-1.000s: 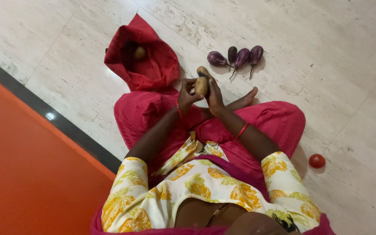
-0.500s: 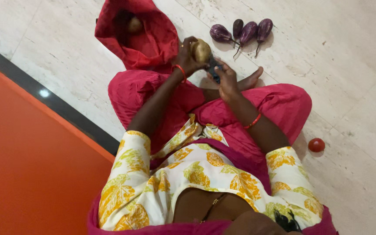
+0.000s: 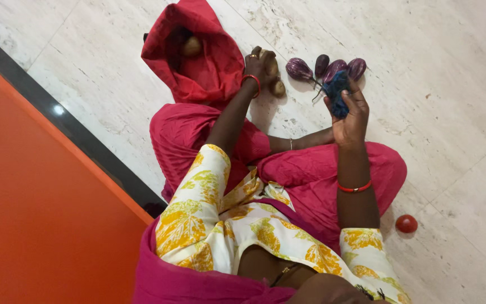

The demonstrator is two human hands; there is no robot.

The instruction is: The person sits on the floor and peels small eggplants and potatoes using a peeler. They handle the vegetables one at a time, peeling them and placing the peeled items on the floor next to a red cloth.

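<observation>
The hands have parted — left hand point(image 3: 259, 66) gripping potatoes point(image 3: 274, 79) beside the red bag point(image 3: 209, 67), right hand point(image 3: 347, 115) clutching a blue tool point(image 3: 337, 93).

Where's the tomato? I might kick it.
In the head view, the red tomato lies alone on the marble floor, lower right, beside the person's right knee.

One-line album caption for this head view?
Seated on marble floor, left hand sets potatoes by aubergines; right hand grips blue tool.
</observation>
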